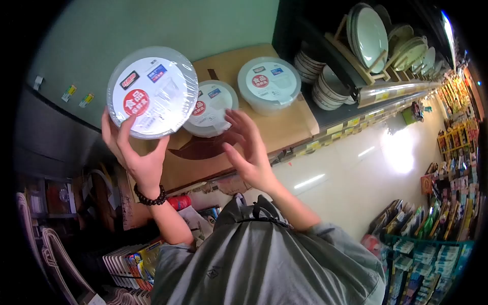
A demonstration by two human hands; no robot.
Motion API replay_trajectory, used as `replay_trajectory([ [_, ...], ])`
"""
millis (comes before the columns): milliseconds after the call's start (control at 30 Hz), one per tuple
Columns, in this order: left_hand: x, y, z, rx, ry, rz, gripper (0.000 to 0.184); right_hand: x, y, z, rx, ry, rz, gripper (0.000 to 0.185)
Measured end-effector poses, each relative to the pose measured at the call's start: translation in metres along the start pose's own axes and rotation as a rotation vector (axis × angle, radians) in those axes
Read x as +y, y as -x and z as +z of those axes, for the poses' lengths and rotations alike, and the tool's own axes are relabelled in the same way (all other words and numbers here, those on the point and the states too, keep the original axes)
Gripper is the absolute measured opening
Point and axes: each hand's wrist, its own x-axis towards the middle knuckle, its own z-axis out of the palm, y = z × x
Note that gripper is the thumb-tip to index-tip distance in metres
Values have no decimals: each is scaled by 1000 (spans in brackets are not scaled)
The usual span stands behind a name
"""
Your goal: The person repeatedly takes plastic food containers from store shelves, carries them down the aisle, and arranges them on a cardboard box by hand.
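White plastic tub w/ round lid (152, 91) is in the L hand (142, 162): fingers & thumb grip its lower edge, one fingertip over the label. Lid tilts toward the cam; red circle, blue patch & dark logo on the label, shiny wrap round the rim. In view it partly covers the mid tub (214, 104), same kind, sitting on a brown cardboard box (292, 127). R hand (249, 152) holds nothing, thumb & fingers wide apart, right nr the mid tub's edge; can't tell if fingertips touch it. Third tub (269, 84) stands on the box too, to the right of the mid one, lid up.

Dark bead bracelet (151, 196) on L wrist. Green wall (223, 25) behind. R of the box: stacked bowls (329, 90) on a dark shelf, plus white plates (370, 38) upright in a wood rack (351, 62). Pale shiny floor (345, 170) below.
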Motion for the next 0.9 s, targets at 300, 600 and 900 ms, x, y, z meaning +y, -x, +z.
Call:
replay_trajectory([
  [300,25,-3,-3,-207,245,123,109,1,-24,45,-54,-550,277,70],
  [600,11,-42,10,-517,176,-44,88,10,-17,61,-2,-999,498,59],
  [900,-3,-46,84,-639,128,77,76,27,82,-27,-219,-477,498,42],
])
